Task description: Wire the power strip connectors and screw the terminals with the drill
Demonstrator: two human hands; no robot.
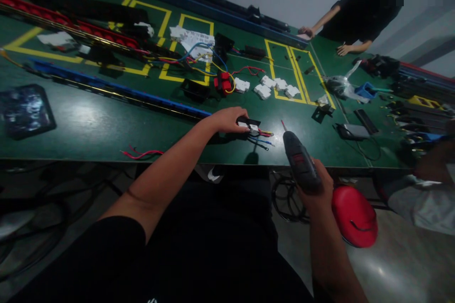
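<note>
My right hand (320,184) is wrapped round a dark electric screwdriver (300,161), its thin bit pointing up and away over the table edge. My left hand (232,120) grips a small black housing with white blocks (253,128) at the end of a long blue-and-black strip (124,93). Yellow, red, blue and black wires with ring ends (265,139) stick out of the housing to the right. The screwdriver's tip is apart from the housing. Loose red wires (144,154) lie near the front edge, below my left forearm.
White blocks (263,91) and a red socket with wires (222,83) lie beyond my left hand. A red-and-black strip (71,26) runs across the far left. Across the table stands another person (366,9), hands at the edge. A red stool (354,216) stands at right.
</note>
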